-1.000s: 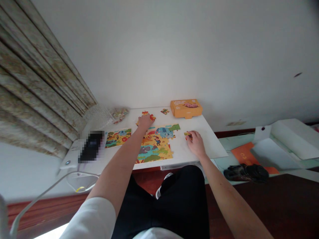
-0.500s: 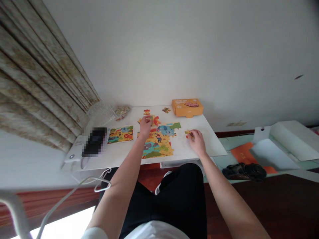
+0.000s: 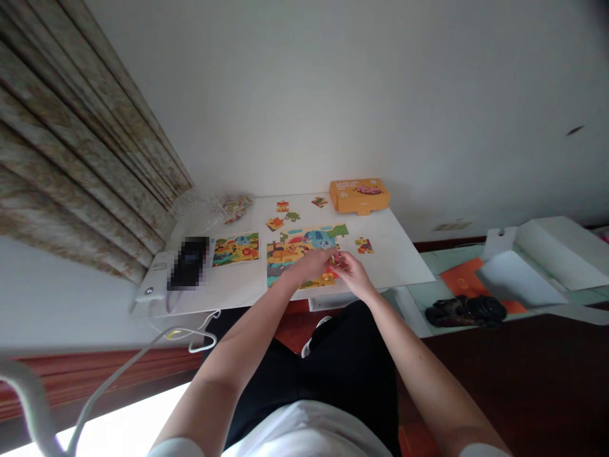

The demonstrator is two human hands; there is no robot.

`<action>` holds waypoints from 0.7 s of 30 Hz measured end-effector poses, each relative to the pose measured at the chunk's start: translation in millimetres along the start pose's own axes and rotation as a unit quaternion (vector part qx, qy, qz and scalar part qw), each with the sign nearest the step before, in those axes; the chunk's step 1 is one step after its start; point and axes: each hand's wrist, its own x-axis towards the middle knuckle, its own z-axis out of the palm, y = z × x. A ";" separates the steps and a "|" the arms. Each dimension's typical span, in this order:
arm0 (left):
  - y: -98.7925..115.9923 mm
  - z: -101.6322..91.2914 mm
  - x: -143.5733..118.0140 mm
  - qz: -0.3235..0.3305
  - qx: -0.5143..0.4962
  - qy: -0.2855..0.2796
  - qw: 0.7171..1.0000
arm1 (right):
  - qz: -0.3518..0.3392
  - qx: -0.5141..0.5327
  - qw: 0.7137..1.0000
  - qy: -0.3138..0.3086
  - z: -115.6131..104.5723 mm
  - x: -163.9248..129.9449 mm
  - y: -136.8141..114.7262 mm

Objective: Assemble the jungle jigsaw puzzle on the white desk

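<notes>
Head view shows the white table (image 3: 404, 266) stretching beyond both hands, and against an earlier frame the whole scene sits a little lower and nearer, with the hands drawn in from apart to meet at the near edge. Under and just beyond the hands lies the half-built puzzle (image 3: 295, 251), its blue elephant part showing past the fingertips; earlier the left hand reached over its far edge. Left of the hands a finished small picture panel (image 3: 236, 247) rests flat, and farther left a blurred dark device (image 3: 189, 261) sits on a white stand. Far beyond the right hand stands the orange box (image 3: 359, 195), by the wall as before. The left hand (image 3: 309, 265) has come back from the far loose pieces to the puzzle's near right corner, fingers curled down onto it. The right hand (image 3: 351, 271), which a second ago lay out to the right on a piece, now touches the left, fingertips pinching a small red and yellow piece (image 3: 333, 260) between the two hands. Just beyond the right hand a loose piece (image 3: 364, 245) lies alone on the bare top. Beyond the left hand three small pieces (image 3: 282, 214) lie scattered, uncovered now that the hand has left.
</notes>
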 end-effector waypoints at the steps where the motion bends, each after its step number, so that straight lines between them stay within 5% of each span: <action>1: 0.6 2.2 -0.8 -0.009 -0.001 0.017 1.000 | 0.001 -0.002 1.000 0.007 -1.4 1.5 2.2; 6: -3.5 14.1 -17.6 -0.073 0.039 0.130 0.988 | 0.021 -0.021 0.997 0.078 -20.1 12.3 18.3; 14: -10.9 44.9 -46.9 -0.080 0.187 0.064 0.977 | 0.013 -0.029 0.991 0.127 -28.9 43.6 35.7; 21: -18.7 42.6 -41.7 -0.081 0.200 0.061 0.975 | -0.006 -0.142 0.981 0.129 -21.7 50.7 35.2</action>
